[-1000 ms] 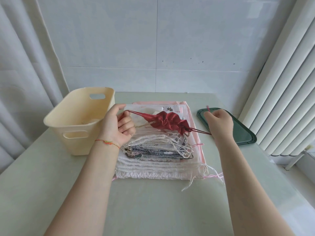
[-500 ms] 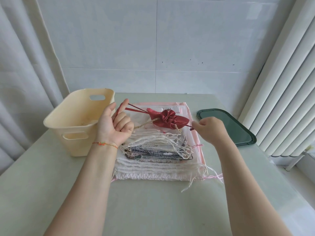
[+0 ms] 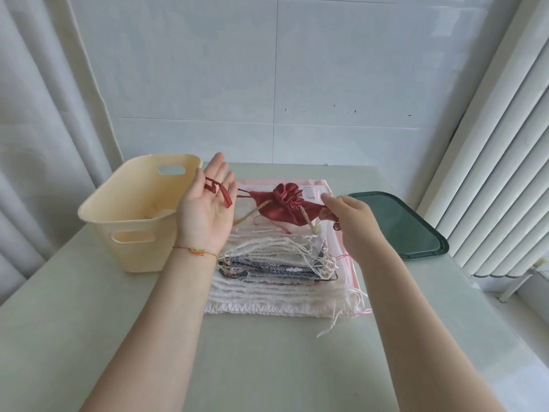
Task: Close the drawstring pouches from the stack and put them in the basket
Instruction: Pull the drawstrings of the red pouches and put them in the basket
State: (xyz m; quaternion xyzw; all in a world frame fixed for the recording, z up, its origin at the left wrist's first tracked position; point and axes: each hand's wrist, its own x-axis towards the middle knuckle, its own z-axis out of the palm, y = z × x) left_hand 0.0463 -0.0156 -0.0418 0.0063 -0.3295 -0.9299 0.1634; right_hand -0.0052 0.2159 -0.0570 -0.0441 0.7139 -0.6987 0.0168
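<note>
Mid-frame: red pouch (image 3: pixel 283 205) cinched, not yet in basket (image 3: pixel 133 203) | left hand (image 3: pixel 205 212) spread flat, cord across palm | right hand (image 3: pixel 350 217) pinching cord | stack (image 3: pixel 276 272) remaining

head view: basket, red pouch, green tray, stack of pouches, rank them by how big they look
1. stack of pouches, though it lies nearer the camera
2. basket, close behind
3. green tray, partly hidden by the right hand, so unsure against the basket
4. red pouch, clearly smallest
</note>
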